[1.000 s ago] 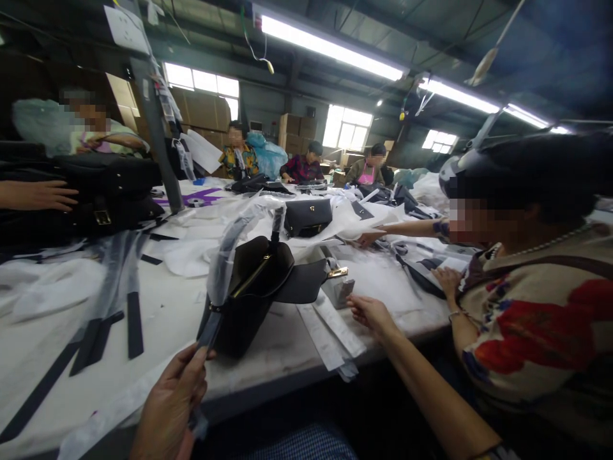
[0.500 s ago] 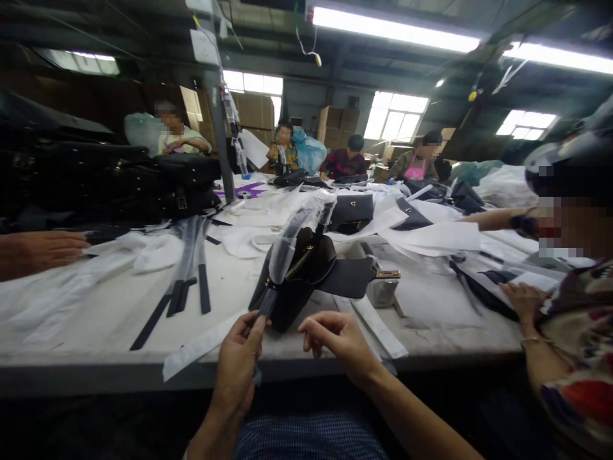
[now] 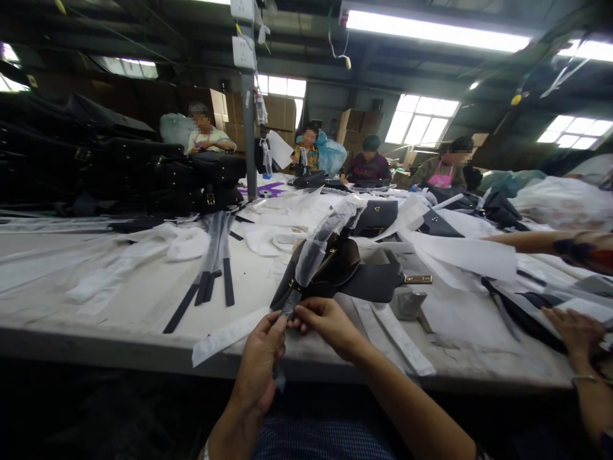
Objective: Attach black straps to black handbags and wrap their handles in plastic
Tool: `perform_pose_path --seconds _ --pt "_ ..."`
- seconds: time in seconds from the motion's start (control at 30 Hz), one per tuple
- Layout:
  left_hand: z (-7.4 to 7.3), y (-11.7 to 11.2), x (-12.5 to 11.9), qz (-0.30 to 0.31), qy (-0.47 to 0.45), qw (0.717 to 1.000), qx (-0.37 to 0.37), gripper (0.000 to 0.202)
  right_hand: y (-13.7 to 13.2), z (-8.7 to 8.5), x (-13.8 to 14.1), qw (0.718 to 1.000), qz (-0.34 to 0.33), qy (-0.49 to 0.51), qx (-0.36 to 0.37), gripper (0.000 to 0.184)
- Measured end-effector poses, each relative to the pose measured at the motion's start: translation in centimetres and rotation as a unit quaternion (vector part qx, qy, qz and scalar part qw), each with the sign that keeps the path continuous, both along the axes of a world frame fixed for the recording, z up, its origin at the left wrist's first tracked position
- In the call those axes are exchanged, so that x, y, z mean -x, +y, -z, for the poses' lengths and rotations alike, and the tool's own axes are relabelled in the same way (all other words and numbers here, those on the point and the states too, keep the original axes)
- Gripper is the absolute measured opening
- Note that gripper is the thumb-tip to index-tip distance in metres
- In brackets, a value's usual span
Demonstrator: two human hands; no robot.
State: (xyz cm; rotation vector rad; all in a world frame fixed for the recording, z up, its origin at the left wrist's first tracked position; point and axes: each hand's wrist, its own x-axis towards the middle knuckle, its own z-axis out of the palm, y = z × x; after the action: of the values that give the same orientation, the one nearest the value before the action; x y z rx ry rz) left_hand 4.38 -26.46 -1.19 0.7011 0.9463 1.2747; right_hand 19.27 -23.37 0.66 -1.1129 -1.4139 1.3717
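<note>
Since the last frame the right hand (image 3: 325, 322) has swung in to meet the left hand (image 3: 261, 358). Both now pinch the lower end of the plastic-wrapped strap (image 3: 316, 246), fingertips closed on it and the other fingers loosely curled. That strap runs up to the black handbag (image 3: 352, 281), sitting just past the hands near the front edge of the table (image 3: 96, 319). Tabletop's open to the left as far as some loose black strips (image 3: 215, 275); a co-worker's hand (image 3: 575, 329) is well off right. Bag flap lies open, inside too dark to tell.

Dim hall, glaring ceiling tubes, blown windows, warped edges.
</note>
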Motion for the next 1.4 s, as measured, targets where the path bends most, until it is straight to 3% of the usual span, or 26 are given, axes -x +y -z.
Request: perform_pose_path --seconds 0.13,0.4,0.6,0.8,0.9,1.0,1.1,1.17,1.27,1.4 --pt "-0.3 0.0 0.6 0.047 -0.03 0.998 0.016 0.035 0.0 0.8 -0.2 0.999 -0.026 0.038 -0.004 0.035" --pt "0.0 0.5 0.8 0.092 0.004 0.994 0.057 0.041 0.0 2.2 1.9 0.995 0.088 0.015 -0.053 0.023" --pt "0.2 0.4 0.7 0.118 0.025 0.99 0.07 0.042 0.3 2.2 2.7 0.994 0.099 0.038 -0.016 0.023" --pt "0.0 0.2 0.5 0.139 0.015 0.988 0.07 0.04 0.6 1.6 2.6 0.994 0.107 -0.022 -0.013 0.02" --pt "-0.1 0.1 0.5 0.124 0.01 0.989 0.075 0.041 0.6 1.4 2.5 0.995 0.092 -0.021 -0.017 0.019" --pt "0.0 0.1 0.6 0.093 0.0 0.993 0.072 0.041 0.3 1.1 1.9 0.998 0.016 0.068 0.012 0.02" --pt "0.2 0.1 0.5 0.081 -0.016 0.995 0.061 0.04 -0.4 0.5 1.3 0.973 -0.078 0.194 0.095 0.041" --pt "0.3 0.0 0.3 0.07 -0.019 0.996 0.058 0.04 -0.8 0.1 1.5 0.956 -0.097 0.244 0.134 0.046" --pt "0.3 -0.3 -0.2 0.046 -0.013 0.998 0.052 0.043 -1.1 -0.1 2.7 0.952 -0.065 0.262 0.143 0.036" --pt "0.3 -0.6 -0.9 0.014 0.008 0.999 0.044 0.05 -1.3 0.2 4.7 0.978 0.051 0.182 0.084 0.034"
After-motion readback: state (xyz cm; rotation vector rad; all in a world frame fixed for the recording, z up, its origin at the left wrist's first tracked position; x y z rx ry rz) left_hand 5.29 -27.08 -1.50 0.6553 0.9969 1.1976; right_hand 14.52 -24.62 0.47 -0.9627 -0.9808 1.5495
